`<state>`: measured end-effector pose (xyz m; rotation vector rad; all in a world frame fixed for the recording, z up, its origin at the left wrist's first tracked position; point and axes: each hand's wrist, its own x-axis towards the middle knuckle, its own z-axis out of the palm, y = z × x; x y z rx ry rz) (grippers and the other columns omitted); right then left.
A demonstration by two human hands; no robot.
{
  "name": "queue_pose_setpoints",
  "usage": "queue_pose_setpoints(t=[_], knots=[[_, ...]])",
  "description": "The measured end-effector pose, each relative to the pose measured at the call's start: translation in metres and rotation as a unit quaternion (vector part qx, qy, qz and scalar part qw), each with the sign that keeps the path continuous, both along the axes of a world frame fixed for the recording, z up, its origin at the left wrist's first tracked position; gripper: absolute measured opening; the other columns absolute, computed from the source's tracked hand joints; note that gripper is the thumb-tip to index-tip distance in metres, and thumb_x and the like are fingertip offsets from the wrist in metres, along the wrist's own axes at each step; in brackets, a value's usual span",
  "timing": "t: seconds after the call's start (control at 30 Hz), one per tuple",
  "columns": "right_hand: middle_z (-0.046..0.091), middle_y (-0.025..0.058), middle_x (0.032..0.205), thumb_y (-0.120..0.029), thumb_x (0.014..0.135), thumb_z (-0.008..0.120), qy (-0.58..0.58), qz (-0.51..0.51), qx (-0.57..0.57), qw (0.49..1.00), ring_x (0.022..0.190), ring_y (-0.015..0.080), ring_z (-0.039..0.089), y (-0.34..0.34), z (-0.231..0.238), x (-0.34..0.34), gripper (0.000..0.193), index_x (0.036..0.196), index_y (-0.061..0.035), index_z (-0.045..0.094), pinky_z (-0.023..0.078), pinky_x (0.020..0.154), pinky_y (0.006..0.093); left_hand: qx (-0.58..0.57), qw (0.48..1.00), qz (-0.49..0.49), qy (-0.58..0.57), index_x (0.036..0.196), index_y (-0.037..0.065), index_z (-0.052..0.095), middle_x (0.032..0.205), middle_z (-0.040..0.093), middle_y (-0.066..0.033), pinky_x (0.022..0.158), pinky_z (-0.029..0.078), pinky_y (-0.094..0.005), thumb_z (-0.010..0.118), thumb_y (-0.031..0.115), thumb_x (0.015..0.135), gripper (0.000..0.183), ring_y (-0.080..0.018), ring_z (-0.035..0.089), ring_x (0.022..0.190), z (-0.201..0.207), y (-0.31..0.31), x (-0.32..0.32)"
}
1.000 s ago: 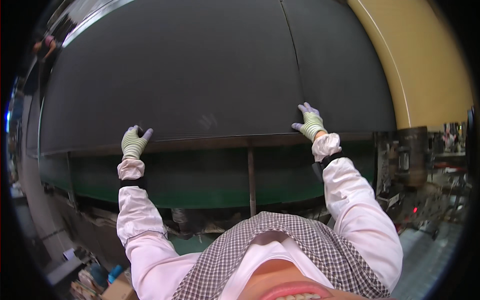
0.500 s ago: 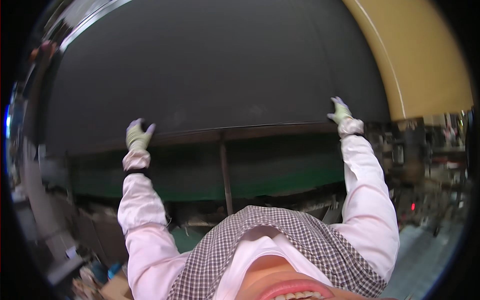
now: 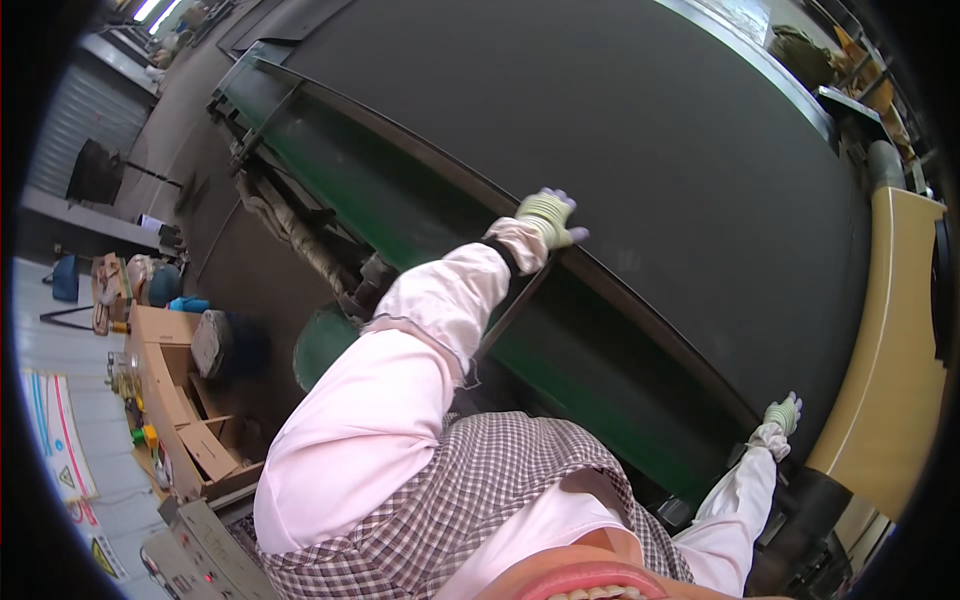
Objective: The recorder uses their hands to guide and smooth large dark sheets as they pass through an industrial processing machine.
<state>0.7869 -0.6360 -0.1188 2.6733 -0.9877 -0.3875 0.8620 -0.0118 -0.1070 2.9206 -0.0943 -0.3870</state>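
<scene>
A wide black sheet or belt stretches across a machine bed in front of me. My left hand, in a pale green ribbed glove with lilac fingertips, is at its near edge, fingers and thumb apart, holding nothing I can see. Farther right along that edge, my right hand, gloved alike, has its fingers stretched out close to the black surface. Whether either palm presses on the sheet I cannot tell. Beside the right hand is a tan curved roll or cover with a pale line along it.
Below the near edge runs a long green panel with dark struts. To the left are a cardboard box, a grey control box with a red light, and a wrapped pipe. A bright metal edge bounds the sheet's far side.
My view has swung left, so the sheet's edge now slants down to the right. My left arm now reaches across the green panel; both hands stay near the sheet's edge.
</scene>
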Motion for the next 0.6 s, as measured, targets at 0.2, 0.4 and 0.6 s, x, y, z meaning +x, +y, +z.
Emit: queue_pose_setpoints(t=[0.2, 0.4, 0.6], knots=[[0.052, 0.0146, 0.134, -0.013, 0.074, 0.071, -0.278, 0.366, 0.065, 0.886, 0.119, 0.0362, 0.052, 0.080, -0.016, 0.011, 0.052, 0.124, -0.0129, 0.055, 0.043, 0.099, 0.0479, -0.032, 0.997, -0.071, -0.021, 0.117, 0.004, 0.061, 0.120, 0.058, -0.0160, 0.097, 0.044, -0.0437, 0.053, 0.063, 0.083, 0.069, -0.0318, 0.054, 0.113, -0.006, -0.096, -0.009], [0.057, 0.0168, 0.127, -0.017, 0.079, 0.068, -0.318, 0.491, 0.251, 0.771, 0.115, 0.0372, 0.054, 0.253, -0.032, 0.037, 0.044, 0.122, -0.0113, 0.058, 0.043, 0.097, 0.0477, -0.120, 0.977, -0.177, 0.006, 0.119, 0.003, 0.060, 0.125, 0.056, -0.0182, 0.101, 0.040, -0.0459, 0.052, 0.060, 0.085, 0.067, -0.0356, 0.051, 0.117, -0.015, -0.156, -0.038], [0.062, 0.0124, 0.110, -0.035, 0.086, 0.064, -0.211, 0.386, 0.274, 0.855, 0.106, 0.0349, 0.056, 0.267, -0.034, 0.032, 0.028, 0.103, -0.0130, 0.066, 0.047, 0.090, 0.0476, -0.287, 0.901, -0.221, -0.238, 0.125, 0.004, 0.053, 0.129, 0.052, -0.0193, 0.109, 0.032, -0.0484, 0.067, 0.039, 0.080, 0.060, -0.0390, 0.044, 0.125, 0.003, -0.098, -0.134]])
